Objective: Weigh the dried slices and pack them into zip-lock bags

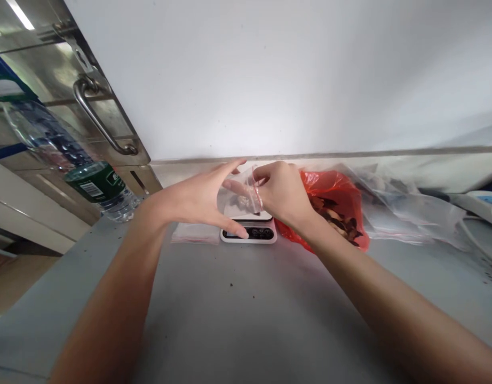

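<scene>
1. Head view, hands: The left hand [198, 200] is spread wide, its fingers stretched toward the right and its thumb low above the scale [250, 233]. The right hand [282, 196] is closed narrowly, with the top edge of a small clear bag [238, 201] pinched in it.
2. Head view, bag: The small clear bag is held up between the two hands, just above the scale. It is touched on its left side by the left fingers. A few dark pieces are seen inside it.
3. Head view, worktop [246, 309]: The scale is set near the back wall. A flat clear pouch [195, 233] is laid just to its left. A red bag [336, 200] of dried brown pieces is placed to its right, behind the right wrist.
4. Head view, surroundings: A bottle with a green label [96, 184] is seen at far left, and crumpled clear bags [394, 210] at far right.
</scene>
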`<action>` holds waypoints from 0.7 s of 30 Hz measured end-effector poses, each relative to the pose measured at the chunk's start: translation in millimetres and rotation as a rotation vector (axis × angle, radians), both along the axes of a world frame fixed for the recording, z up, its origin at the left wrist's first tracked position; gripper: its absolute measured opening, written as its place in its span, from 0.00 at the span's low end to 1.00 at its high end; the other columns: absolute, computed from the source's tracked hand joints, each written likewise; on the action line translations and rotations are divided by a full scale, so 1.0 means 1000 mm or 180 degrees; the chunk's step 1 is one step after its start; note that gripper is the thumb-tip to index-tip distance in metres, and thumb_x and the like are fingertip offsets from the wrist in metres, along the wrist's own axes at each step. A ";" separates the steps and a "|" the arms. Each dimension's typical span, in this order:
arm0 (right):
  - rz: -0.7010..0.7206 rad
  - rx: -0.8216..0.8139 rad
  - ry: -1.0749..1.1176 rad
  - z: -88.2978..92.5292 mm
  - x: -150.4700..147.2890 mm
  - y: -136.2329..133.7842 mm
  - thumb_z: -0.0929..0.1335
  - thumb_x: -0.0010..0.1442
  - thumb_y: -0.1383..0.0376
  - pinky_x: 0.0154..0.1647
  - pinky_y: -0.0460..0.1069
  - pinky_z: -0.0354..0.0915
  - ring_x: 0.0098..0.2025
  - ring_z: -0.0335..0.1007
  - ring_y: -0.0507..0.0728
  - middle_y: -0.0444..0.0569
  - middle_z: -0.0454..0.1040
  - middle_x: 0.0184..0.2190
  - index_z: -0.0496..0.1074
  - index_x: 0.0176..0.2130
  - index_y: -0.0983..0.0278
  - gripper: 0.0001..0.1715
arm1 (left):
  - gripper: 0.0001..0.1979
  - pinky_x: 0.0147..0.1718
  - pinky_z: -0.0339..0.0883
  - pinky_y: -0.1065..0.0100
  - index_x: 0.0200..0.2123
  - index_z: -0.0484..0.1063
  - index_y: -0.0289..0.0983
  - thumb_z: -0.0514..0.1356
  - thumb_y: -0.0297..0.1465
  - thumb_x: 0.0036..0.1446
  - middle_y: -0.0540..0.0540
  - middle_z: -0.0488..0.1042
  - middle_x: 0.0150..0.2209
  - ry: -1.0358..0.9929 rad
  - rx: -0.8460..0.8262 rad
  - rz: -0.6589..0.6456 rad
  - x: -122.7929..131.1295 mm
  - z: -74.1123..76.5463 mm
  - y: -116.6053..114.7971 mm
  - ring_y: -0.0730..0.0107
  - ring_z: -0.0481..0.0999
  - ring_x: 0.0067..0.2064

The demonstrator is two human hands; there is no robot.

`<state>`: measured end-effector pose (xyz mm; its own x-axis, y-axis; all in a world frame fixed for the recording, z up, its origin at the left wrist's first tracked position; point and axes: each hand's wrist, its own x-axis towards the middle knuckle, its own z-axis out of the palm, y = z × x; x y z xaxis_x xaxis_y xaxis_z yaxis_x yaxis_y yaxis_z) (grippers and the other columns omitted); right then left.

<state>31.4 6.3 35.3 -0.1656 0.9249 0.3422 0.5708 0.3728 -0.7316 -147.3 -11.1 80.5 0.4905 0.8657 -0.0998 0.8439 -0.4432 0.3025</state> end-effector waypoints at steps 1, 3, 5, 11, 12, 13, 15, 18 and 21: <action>-0.0034 0.0013 -0.0035 0.000 -0.001 0.000 0.79 0.53 0.50 0.25 0.49 0.51 0.20 0.49 0.48 0.39 0.57 0.10 0.61 0.11 0.61 0.35 | 0.65 0.67 0.59 0.56 0.77 0.39 0.46 0.69 0.58 0.44 0.41 0.50 0.78 0.0006 0.0044 0.0021 0.001 0.000 0.000 0.40 0.55 0.75; 0.0074 -0.0050 0.0020 0.000 -0.001 -0.001 0.78 0.55 0.51 0.23 0.49 0.50 0.19 0.50 0.48 0.39 0.58 0.10 0.60 0.12 0.61 0.36 | 0.59 0.66 0.60 0.55 0.76 0.48 0.46 0.68 0.57 0.46 0.42 0.55 0.76 0.0036 0.0109 0.0102 0.000 0.000 0.001 0.39 0.58 0.73; 0.0373 -0.0194 0.0177 0.001 0.001 -0.001 0.76 0.59 0.51 0.22 0.48 0.51 0.18 0.51 0.47 0.40 0.61 0.11 0.60 0.13 0.61 0.35 | 0.54 0.65 0.62 0.53 0.73 0.55 0.45 0.67 0.58 0.47 0.42 0.59 0.74 0.0062 0.0130 0.0225 -0.004 0.000 0.002 0.37 0.61 0.72; 0.1114 -0.0748 0.0710 0.004 0.010 0.002 0.71 0.61 0.66 0.21 0.45 0.58 0.19 0.63 0.49 0.40 0.68 0.17 0.71 0.26 0.63 0.12 | 0.56 0.62 0.67 0.55 0.74 0.54 0.46 0.68 0.59 0.47 0.41 0.59 0.74 -0.0034 0.0061 0.0484 -0.020 -0.001 0.006 0.35 0.63 0.71; 0.1117 -0.0822 0.0735 0.004 0.010 0.002 0.71 0.58 0.70 0.21 0.45 0.58 0.19 0.63 0.48 0.40 0.69 0.17 0.72 0.28 0.64 0.08 | 0.55 0.61 0.68 0.56 0.73 0.56 0.45 0.68 0.59 0.47 0.41 0.60 0.74 -0.0055 0.0022 0.0484 -0.020 -0.001 0.006 0.35 0.63 0.70; 0.1094 -0.0877 0.0748 0.004 0.010 0.002 0.71 0.56 0.73 0.21 0.45 0.59 0.18 0.63 0.48 0.40 0.70 0.18 0.73 0.28 0.64 0.06 | 0.54 0.60 0.69 0.57 0.73 0.57 0.45 0.67 0.59 0.48 0.41 0.62 0.73 -0.0069 -0.0021 0.0483 -0.020 0.000 0.006 0.35 0.65 0.69; 0.1040 -0.0963 0.0752 0.003 0.009 0.003 0.69 0.55 0.75 0.22 0.46 0.60 0.18 0.64 0.48 0.40 0.70 0.18 0.73 0.29 0.64 0.07 | 0.51 0.58 0.70 0.58 0.72 0.58 0.44 0.66 0.59 0.50 0.42 0.65 0.71 -0.0078 -0.0097 0.0487 -0.019 0.001 0.006 0.37 0.67 0.68; 0.0788 -0.0698 0.0547 0.000 0.010 0.008 0.69 0.61 0.69 0.28 0.49 0.65 0.23 0.69 0.52 0.43 0.73 0.21 0.72 0.32 0.63 0.05 | 0.48 0.57 0.70 0.58 0.72 0.58 0.46 0.63 0.59 0.53 0.43 0.67 0.70 -0.0029 -0.0137 0.0528 -0.021 0.004 0.004 0.39 0.69 0.67; 0.0093 0.0003 -0.0240 -0.007 0.015 0.017 0.69 0.65 0.62 0.39 0.54 0.70 0.38 0.78 0.60 0.53 0.82 0.37 0.76 0.42 0.63 0.08 | 0.50 0.58 0.69 0.58 0.73 0.55 0.45 0.62 0.60 0.54 0.41 0.64 0.72 0.0046 -0.0070 0.0584 -0.031 0.005 0.004 0.39 0.67 0.68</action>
<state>46.6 22.8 28.5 -0.2177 0.9190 0.3288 0.6131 0.3908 -0.6866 -177.8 -7.3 85.2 0.3228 0.9381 -0.1256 0.9142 -0.2748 0.2978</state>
